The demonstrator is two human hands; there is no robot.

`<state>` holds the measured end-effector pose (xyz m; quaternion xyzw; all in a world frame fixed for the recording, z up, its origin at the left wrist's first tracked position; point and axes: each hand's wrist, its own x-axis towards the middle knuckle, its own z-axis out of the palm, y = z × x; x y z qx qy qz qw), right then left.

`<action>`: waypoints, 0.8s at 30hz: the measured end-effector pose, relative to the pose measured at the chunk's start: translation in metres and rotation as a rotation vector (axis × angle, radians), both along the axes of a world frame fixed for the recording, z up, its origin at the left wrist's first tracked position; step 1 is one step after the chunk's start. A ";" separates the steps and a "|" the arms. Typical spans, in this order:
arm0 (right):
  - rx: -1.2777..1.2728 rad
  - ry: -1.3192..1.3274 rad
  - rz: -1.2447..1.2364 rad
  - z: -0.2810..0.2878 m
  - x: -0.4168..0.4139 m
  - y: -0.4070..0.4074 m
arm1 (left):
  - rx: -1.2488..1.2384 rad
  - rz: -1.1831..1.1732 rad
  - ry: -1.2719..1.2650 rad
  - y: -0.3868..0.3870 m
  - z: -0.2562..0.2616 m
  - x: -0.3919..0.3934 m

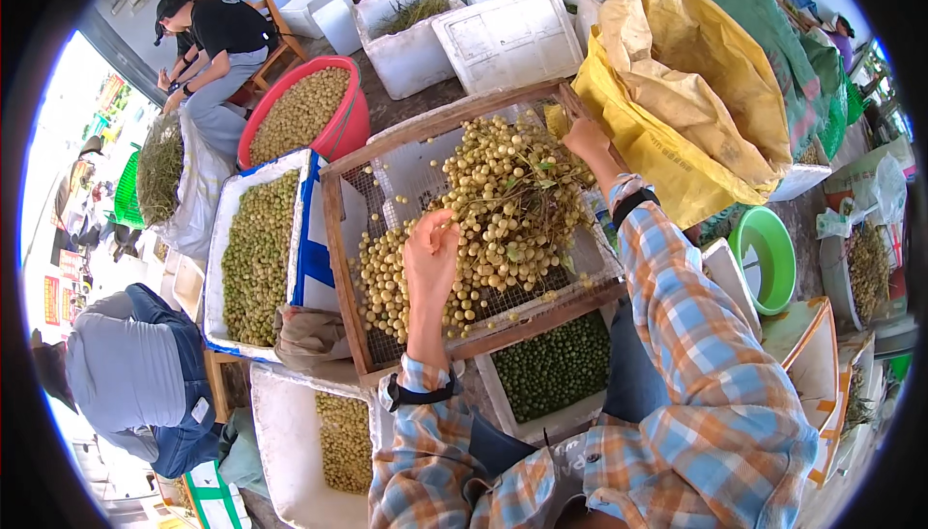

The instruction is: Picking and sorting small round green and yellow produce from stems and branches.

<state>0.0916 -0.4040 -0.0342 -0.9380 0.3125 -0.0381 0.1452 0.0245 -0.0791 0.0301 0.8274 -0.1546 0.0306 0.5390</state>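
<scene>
A wood-framed wire-mesh screen [478, 340] lies before me, bearing a heap of small round yellow-tan fruits [507, 203] with stems and a few leaves. My left hand [433, 250] is over the loose fruits at the heap's left edge, fingers curled; whether a fruit is between them cannot be told. At the screen's upper right corner, my right hand [587, 139] is closed around the wooden frame. Beneath the near side of the screen stands a white foam box [500, 391] of dark green round fruits [554, 366]. Loose fruits lie on the mesh to the left.
Foam boxes of fruits [217, 290] [290, 427] stand at left, a red tub [355, 123] behind them. A yellow woven sack [638, 159] stands open at upper right, a green basin [790, 261] at right. One person [232, 29] sits at upper left, another [130, 369] bends at lower left.
</scene>
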 end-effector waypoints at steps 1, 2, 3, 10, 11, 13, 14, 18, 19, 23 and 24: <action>0.062 -0.066 -0.086 -0.002 0.000 -0.022 | -0.018 -0.017 -0.002 -0.009 0.000 0.000; 0.133 -0.011 -0.104 0.003 0.003 -0.050 | -0.006 -0.040 -0.005 -0.019 0.001 -0.001; 0.148 -0.006 -0.083 0.004 0.007 -0.036 | 0.041 -0.020 -0.002 -0.012 -0.002 0.000; 0.401 -0.642 0.386 0.111 -0.013 0.013 | -0.033 0.023 -0.090 -0.003 -0.009 0.001; 0.563 -0.630 0.420 0.130 -0.019 0.033 | -0.029 0.039 -0.090 -0.002 -0.010 0.002; 0.734 -0.606 0.472 0.150 -0.030 0.067 | -0.202 0.032 0.010 -0.002 -0.006 0.003; 0.899 -0.528 0.510 0.155 -0.034 0.082 | -0.298 0.020 0.161 0.001 -0.002 0.004; 1.233 -0.259 0.604 0.139 -0.050 0.136 | -0.897 -0.046 0.558 0.000 -0.001 0.011; 1.262 -0.223 0.610 0.130 -0.051 0.148 | -0.991 -0.125 0.632 0.001 0.001 0.012; 1.163 -0.224 0.581 0.100 -0.050 0.173 | -0.986 -0.224 0.581 0.000 0.002 0.008; 1.164 -0.221 0.586 0.097 -0.050 0.177 | -0.988 -0.219 0.577 0.003 -0.002 0.009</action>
